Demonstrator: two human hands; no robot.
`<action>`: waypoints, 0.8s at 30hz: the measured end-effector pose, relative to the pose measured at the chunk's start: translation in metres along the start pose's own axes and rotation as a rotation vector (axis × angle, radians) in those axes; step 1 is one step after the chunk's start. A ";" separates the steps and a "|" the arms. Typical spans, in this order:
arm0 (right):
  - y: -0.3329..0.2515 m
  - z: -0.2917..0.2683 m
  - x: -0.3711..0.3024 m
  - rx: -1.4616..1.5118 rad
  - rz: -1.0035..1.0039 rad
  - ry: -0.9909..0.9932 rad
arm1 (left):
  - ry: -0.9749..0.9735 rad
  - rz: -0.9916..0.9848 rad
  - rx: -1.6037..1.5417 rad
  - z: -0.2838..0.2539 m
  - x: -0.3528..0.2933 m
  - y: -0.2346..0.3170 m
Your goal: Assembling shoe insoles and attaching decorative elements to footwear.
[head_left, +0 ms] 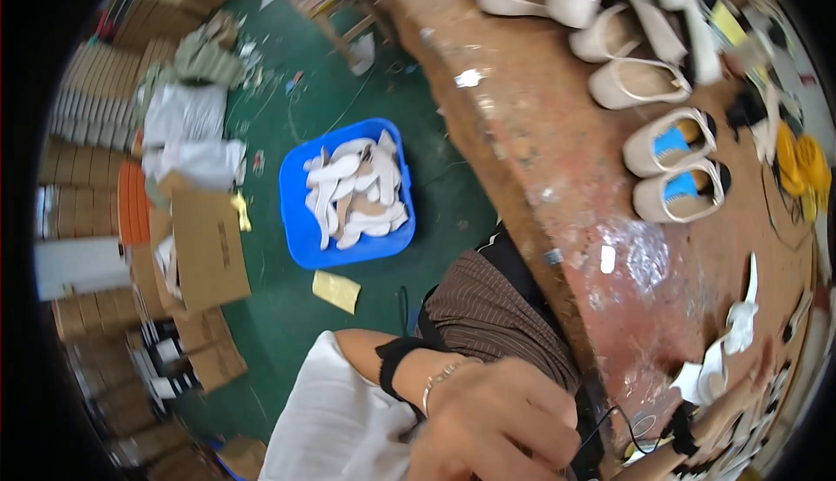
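My left hand (496, 420) is in front of my body at the lower middle, slightly blurred. Its fingers are curled in and closed, with the tips hidden; whatever they hold, if anything, cannot be made out. Over the table at the lower right, my right hand (747, 390) stretches out with fingers extended, open. Beside it lie white curved pieces (712, 371), close to the wrist and palm; whether it touches them I cannot tell. Farther up the table stands a pair of beige shoes (653, 146) with blue patches inside.
Several more beige shoes (640, 83) crowd the far end of the worn table (531, 133). A blue tub (300, 250) of white and tan insole-like pieces sits on the green floor. Cardboard boxes (209, 246) line the left. Yellow spools (799, 168) stand at the right edge.
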State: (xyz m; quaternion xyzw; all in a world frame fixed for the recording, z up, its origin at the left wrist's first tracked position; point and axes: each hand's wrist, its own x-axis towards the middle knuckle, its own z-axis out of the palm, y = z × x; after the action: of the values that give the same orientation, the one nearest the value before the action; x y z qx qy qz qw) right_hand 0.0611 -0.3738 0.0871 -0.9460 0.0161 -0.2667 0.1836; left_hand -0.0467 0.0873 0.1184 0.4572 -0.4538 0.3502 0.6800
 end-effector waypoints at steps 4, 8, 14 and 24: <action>-0.200 0.106 -0.019 0.464 -0.292 -0.747 | 0.147 -0.161 -0.287 -0.021 -0.011 0.043; -0.368 0.208 -0.052 0.415 -0.867 -1.024 | 0.254 0.134 0.122 -0.063 -0.025 0.061; -0.489 0.332 -0.057 0.158 -1.136 -0.923 | 0.136 0.048 0.085 -0.201 -0.113 0.085; -0.536 0.363 -0.047 -0.390 -1.054 -1.043 | 0.749 -2.236 1.303 -0.430 -0.518 -0.028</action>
State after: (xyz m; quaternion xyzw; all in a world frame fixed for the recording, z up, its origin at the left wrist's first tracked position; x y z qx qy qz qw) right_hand 0.1702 0.2550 -0.0323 -0.8473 -0.4791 0.1699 -0.1541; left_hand -0.0716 0.4502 -0.4488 0.6945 0.6187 -0.1347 0.3417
